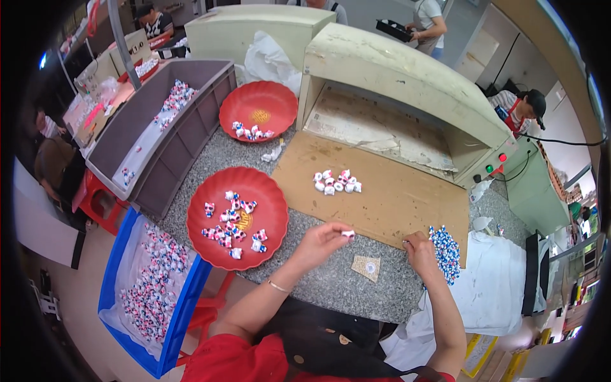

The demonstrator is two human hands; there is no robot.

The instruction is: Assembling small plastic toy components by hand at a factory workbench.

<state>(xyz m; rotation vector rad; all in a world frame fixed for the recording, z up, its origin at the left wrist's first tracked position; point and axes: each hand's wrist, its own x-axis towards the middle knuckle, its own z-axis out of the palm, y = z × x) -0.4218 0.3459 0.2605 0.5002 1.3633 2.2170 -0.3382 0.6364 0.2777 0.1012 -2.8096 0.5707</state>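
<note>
My left hand [323, 244] pinches a small white figurine head [347, 235] with dark pink marks, held above the grey speckled counter [318, 286]. My right hand [420, 252] is closed at the fingertips beside a pile of tiny blue, white and pink pieces [447, 256]; what it pinches is too small to make out. Beyond both hands, several white heads [336, 183] lie in a cluster on a brown cardboard sheet [299, 167]. Left of my left hand, a red scalloped plate [202, 191] carries several small white, pink and blue figurines [224, 234].
A cream machine [394, 70] with an open slot stands behind the cardboard. Another red plate [258, 92] sits farther back. At left are a grey crate [184, 143] and a blue bin [198, 280] with many figurines. A beige card piece [366, 267] lies near me. Several people work beyond.
</note>
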